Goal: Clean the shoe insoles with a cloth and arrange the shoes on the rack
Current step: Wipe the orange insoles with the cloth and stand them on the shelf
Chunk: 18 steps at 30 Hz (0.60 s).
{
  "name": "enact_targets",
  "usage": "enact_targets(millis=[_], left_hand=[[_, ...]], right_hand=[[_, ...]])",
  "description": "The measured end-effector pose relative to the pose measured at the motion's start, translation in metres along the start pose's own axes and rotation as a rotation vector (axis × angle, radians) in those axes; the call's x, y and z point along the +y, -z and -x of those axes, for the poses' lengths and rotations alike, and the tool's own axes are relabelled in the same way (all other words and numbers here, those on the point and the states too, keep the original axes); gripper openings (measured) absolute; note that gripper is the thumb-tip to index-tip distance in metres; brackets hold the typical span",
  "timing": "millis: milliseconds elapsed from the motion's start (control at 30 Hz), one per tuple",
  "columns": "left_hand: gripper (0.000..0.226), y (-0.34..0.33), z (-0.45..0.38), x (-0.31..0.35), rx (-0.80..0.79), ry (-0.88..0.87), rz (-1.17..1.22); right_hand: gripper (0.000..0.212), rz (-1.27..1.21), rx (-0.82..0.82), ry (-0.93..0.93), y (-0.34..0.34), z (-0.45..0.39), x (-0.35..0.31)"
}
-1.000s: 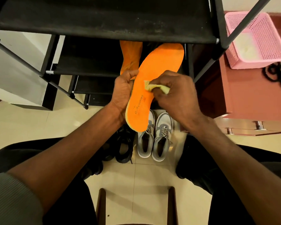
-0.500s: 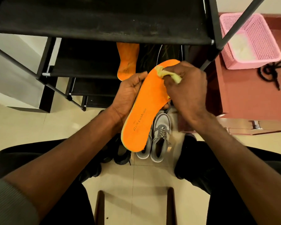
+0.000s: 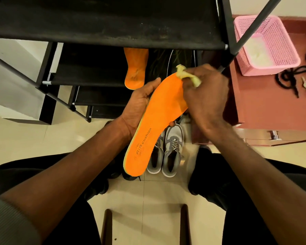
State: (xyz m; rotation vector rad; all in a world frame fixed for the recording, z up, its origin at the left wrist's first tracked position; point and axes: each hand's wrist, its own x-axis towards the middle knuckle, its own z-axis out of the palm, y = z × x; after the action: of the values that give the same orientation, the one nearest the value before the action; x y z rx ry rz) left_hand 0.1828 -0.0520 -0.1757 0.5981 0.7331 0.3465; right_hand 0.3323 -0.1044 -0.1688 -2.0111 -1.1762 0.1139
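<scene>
A cream tiled floor [image 3: 145, 195] lies below a black rack [image 3: 104, 23], the landmark here. In front of the rack, the left hand [image 3: 140, 106] cradles an orange insole [image 3: 155, 121] from beneath, fingers curled round its edge. The right hand [image 3: 207, 98] pinches a yellow cloth [image 3: 187, 76] against the insole's toe end. A second insole [image 3: 135, 68] lies on a lower rack shelf. Grey shoes [image 3: 166, 152] stand on the floor before the rack, black shoes [image 3: 113, 172] beside them. Right of the rack, a pink basket [image 3: 265, 45] sits on a reddish cabinet [image 3: 272, 106].
</scene>
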Motion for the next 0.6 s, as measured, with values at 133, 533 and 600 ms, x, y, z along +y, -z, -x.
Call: enact_targets(millis=[133, 533, 600], left_hand=[[0.055, 0.003, -0.001, 0.001, -0.027, -0.021, 0.189], [0.047, 0.008, 0.002, 0.011, 0.116, -0.088, 0.096], [0.056, 0.014, 0.002, 0.015, 0.16, -0.099, 0.119]], right_hand=[[0.025, 0.0, -0.194, 0.332, -0.012, 0.031, -0.023], [0.028, 0.071, -0.165, 0.139, -0.005, 0.015, -0.003], [0.027, -0.017, -0.293, 0.219, -0.012, 0.029, -0.012]])
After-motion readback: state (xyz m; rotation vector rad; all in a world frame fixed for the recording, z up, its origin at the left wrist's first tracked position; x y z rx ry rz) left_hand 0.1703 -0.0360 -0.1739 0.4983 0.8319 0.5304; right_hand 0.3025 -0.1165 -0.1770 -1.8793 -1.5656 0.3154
